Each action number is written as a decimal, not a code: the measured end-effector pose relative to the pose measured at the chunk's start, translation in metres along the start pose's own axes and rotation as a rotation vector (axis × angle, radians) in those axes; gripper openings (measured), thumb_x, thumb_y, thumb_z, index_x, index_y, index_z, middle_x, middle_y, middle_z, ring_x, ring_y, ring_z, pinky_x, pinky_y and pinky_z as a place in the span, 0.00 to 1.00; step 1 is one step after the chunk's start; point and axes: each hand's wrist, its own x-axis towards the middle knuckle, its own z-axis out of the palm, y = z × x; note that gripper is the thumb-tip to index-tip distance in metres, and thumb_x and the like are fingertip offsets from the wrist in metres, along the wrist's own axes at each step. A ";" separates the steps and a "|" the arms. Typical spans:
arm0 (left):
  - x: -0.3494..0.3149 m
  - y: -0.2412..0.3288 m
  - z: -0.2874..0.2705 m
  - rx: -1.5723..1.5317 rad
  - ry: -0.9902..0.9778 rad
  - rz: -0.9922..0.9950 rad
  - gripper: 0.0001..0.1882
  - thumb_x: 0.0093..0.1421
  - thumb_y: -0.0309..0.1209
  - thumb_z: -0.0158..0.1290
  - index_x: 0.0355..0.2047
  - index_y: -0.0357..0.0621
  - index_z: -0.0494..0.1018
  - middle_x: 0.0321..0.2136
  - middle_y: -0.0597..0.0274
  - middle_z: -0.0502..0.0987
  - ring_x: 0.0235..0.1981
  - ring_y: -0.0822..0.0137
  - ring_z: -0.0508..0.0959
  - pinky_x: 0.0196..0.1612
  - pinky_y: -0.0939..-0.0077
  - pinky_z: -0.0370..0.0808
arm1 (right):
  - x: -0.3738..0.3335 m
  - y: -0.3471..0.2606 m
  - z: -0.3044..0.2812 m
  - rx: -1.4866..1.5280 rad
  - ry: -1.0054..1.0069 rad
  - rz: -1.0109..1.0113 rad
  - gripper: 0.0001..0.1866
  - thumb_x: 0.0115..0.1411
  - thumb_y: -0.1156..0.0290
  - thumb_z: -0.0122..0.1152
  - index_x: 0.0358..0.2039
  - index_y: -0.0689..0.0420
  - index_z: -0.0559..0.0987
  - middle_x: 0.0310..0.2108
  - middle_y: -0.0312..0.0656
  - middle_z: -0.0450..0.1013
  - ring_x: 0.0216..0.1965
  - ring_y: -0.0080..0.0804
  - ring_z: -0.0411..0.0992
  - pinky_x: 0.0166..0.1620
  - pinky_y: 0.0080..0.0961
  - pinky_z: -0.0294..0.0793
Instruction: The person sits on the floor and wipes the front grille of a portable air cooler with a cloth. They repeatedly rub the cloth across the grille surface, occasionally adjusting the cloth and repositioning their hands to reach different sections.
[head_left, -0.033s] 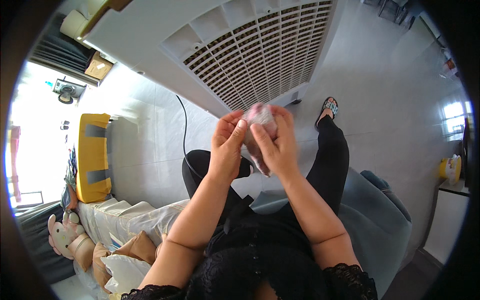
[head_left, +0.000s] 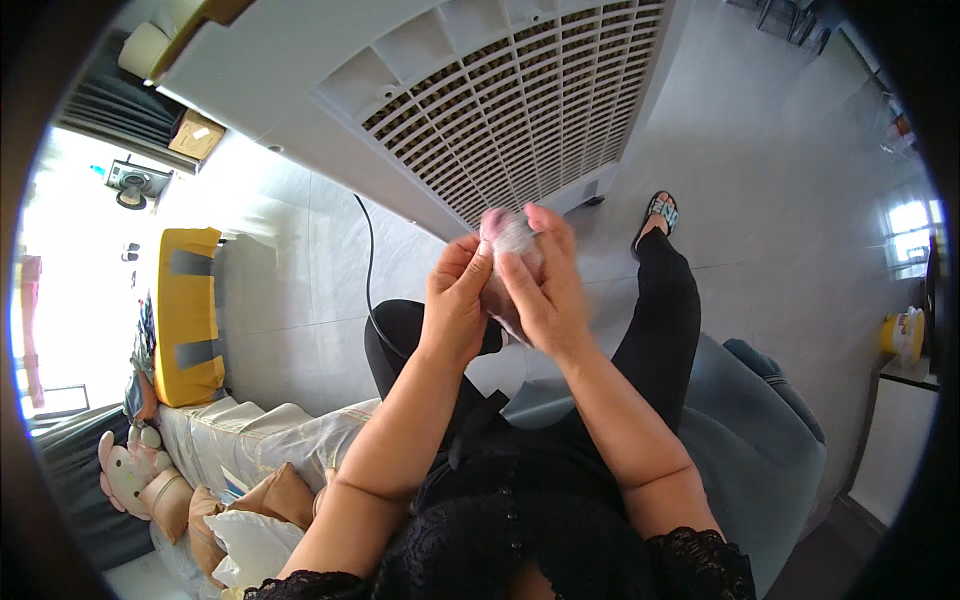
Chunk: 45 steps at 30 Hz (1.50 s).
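Observation:
A small crumpled cloth (head_left: 512, 238), pale grey-white with pink and darker patches, is bunched between my hands. My left hand (head_left: 458, 290) pinches its left edge between thumb and bent fingers. On the other side, my right hand (head_left: 548, 290) has its thumb pressed on the cloth, its upper fingers reaching past the top. The lower end of the cloth hangs between my palms. Just beyond stands a large white appliance (head_left: 300, 130) with a slatted grille (head_left: 530, 100); whether the cloth touches it I cannot tell.
A black cord (head_left: 370, 260) runs down from the appliance to my left knee. I sit on a blue-grey seat (head_left: 745, 440). A sofa with a pale cover (head_left: 250, 425), cushions (head_left: 275, 495) and a plush toy (head_left: 125, 475) lies left, near a yellow padded piece (head_left: 185, 320). A yellow tub (head_left: 903, 335) stands right.
The cloth is turned and bunched a little differently, its pink top shifted slightly left. My right fingers have lifted and straightened somewhat. Both hands stay on the cloth.

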 end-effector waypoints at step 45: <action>0.103 0.027 -0.098 0.605 0.151 0.619 0.36 0.64 0.49 0.50 0.65 0.57 0.44 0.61 0.63 0.56 0.60 0.66 0.60 0.63 0.65 0.59 | 0.037 0.079 0.093 -0.167 0.318 0.103 0.21 0.53 0.84 0.53 0.49 0.56 0.74 0.37 0.51 0.67 0.37 0.46 0.68 0.39 0.34 0.71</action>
